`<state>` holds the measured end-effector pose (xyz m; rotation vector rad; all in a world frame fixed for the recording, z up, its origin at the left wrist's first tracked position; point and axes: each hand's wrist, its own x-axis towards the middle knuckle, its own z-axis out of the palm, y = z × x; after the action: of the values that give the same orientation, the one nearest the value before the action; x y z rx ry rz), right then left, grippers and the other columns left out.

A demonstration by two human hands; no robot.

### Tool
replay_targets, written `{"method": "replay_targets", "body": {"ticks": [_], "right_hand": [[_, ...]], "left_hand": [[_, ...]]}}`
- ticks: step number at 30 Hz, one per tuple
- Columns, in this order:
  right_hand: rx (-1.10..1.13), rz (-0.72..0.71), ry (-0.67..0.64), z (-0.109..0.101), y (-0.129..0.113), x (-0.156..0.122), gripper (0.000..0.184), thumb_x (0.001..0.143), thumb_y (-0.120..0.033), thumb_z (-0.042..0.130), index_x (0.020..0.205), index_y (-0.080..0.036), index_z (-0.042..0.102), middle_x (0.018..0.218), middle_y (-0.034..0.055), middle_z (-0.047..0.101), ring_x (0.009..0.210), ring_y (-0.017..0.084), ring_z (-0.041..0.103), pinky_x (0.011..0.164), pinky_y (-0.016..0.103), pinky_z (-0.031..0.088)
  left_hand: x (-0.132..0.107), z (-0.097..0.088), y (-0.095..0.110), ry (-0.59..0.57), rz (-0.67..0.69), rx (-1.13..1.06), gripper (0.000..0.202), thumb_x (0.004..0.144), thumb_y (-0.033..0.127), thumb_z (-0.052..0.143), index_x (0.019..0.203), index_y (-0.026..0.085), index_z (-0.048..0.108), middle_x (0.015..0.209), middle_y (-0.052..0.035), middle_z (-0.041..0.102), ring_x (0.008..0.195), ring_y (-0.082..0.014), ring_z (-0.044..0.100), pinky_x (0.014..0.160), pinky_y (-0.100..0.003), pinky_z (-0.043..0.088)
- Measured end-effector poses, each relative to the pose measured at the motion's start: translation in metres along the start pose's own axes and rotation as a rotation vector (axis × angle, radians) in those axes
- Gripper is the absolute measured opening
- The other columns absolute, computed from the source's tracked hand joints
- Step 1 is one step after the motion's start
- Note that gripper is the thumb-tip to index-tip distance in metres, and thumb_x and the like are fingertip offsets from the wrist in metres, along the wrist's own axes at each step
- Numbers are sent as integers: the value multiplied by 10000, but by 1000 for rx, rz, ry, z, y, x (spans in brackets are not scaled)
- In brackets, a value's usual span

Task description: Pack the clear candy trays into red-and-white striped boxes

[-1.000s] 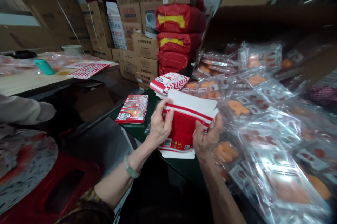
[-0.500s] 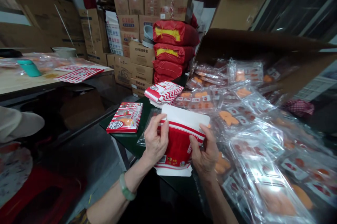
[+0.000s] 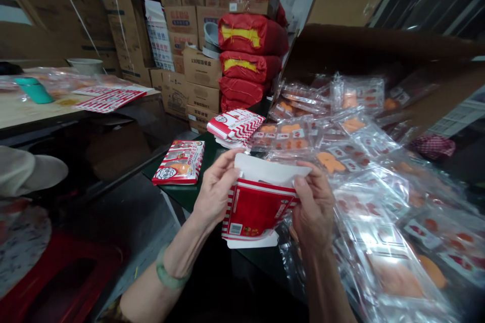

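Between my hands is a red-and-white cardboard box (image 3: 261, 209), its back with a barcode facing me. Its white top flap stands up and the top edge gapes a little; a white flap also sticks out at the bottom. My left hand (image 3: 217, 186) pinches the upper left corner, thumb in front. On the upper right corner, my right hand (image 3: 312, 201) is closed, thumb on the near side. A filled box (image 3: 180, 162) with windows lies to the left on the dark green table. Behind my hands sits a stack of flat printed boxes (image 3: 237, 125).
Clear plastic packs (image 3: 379, 201) with orange pieces pile up on the right, before a large open carton (image 3: 379, 45). Red wrapped bundles (image 3: 250, 35) and stacked cartons (image 3: 202, 80) stand behind. Another table (image 3: 22, 116) and a person's sleeve (image 3: 30, 171) are at left.
My hands have moved outward to the box's upper corners, the right one shifting right. The box's top has opened from flat to slightly gaping. The view has shifted a little.
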<state>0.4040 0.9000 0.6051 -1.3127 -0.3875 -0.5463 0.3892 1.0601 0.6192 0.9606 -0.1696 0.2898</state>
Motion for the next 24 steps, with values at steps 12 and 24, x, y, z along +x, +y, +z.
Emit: {"method": "replay_targets", "body": {"ticks": [12,24], "right_hand": [[-695,-372,-357,-27,-39,3,213,857,-84,441,952,-221,574,1119,30,634,1063,154,596,902,304,455],[-598,90,-275,-17,-43,-2,341,888,-497,475,880,-183,609,744,11,651,642,135,582,562,222,438]], "left_hand": [[-7,0,-15,77,569,238,168,763,75,515,705,172,639,787,-27,662,782,-152,604,765,-288,475],[-3,-5,1,-101,260,407,262,765,290,713,990,169,652,964,-66,685,864,-155,631,773,-248,499]]}}
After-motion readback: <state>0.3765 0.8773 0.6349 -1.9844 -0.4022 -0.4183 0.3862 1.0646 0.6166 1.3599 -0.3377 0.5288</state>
